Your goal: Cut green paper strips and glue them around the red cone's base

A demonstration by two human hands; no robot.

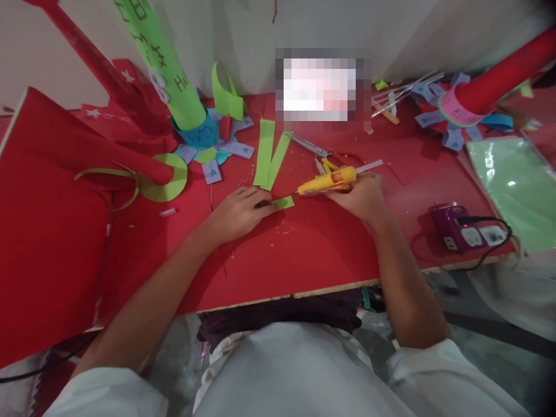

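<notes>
My right hand (365, 198) is wrapped round the handle of a yellow hot glue gun (328, 180), with a clear glue stick (369, 166) poking out of its back. Its nozzle points left, close above a short light green strip (285, 202) on the table. The left hand (241, 213) lies low over that strip and grips its left end between the fingers. Just beyond the hands are two longer green strips (263, 153), one partly over the other. Scissors (319, 149) with red handles lie behind the glue gun.
A green lettered tube (174, 81) stands in a blue base at back left. Red tubes (152, 165) and a large red sheet (47, 231) fill the left. On the right are a purple power socket box (456, 229), a green packet (516, 179) and another red tube (499, 81).
</notes>
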